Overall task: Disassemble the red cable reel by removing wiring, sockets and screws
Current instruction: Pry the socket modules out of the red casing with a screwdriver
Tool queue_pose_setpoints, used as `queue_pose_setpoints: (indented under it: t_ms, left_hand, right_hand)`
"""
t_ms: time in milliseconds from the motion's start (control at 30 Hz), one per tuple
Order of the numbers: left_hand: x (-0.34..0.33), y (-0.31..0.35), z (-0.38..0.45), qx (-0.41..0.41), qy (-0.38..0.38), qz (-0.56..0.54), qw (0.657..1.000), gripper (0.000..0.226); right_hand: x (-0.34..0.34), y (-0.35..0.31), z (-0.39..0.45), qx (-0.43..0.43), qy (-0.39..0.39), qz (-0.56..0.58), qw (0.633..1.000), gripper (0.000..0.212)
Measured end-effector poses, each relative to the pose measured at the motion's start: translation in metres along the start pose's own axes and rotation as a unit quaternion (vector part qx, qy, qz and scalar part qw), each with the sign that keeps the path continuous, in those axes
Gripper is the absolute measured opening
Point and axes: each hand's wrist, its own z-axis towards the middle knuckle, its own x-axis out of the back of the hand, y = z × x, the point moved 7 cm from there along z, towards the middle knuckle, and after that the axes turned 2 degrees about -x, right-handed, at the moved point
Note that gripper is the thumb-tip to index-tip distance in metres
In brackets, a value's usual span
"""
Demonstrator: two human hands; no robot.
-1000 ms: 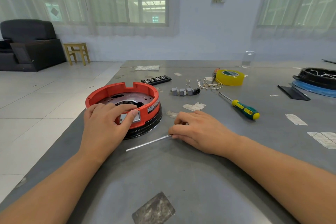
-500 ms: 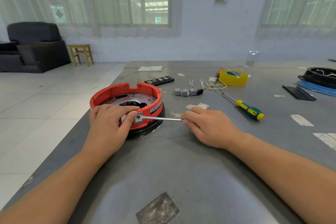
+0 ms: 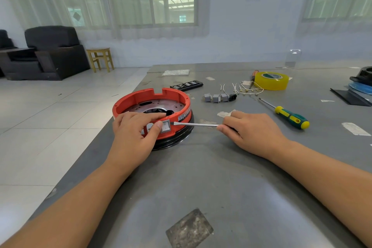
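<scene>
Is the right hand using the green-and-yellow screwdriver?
No, the green-and-yellow screwdriver lies on the table; the right hand holds a plain metal tool.

**Bench Layout**

The cable reel (image 3: 153,115) sits on the table (image 3: 221,187) at its left edge. The left hand (image 3: 132,135) rests on the reel's near rim; the right hand (image 3: 253,133) lies right of it. The tool shaft (image 3: 195,124) spans between them. Right of the right hand lies the screwdriver (image 3: 289,117). Farther back lie the sockets (image 3: 216,97), wire pieces (image 3: 243,87) and tape roll (image 3: 270,80).
</scene>
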Motion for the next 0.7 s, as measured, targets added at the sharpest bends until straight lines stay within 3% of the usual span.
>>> queue_pose_setpoints:
  t_ms: [367, 700]
  left_hand:
    - [-0.0031, -0.0024, -0.0006, 0.026, -0.004, -0.005, 1.000, 0.024]
    - [-0.0064, -0.0019, 0.0013, 0.037, -0.019, 0.006, 0.999, 0.023]
  right_hand:
    - [0.0107, -0.0022, 0.0021, -0.007, 0.069, -0.048, 0.996, 0.056]
    - [0.0037, -0.0027, 0.0042, -0.007, 0.070, -0.023, 0.997, 0.051]
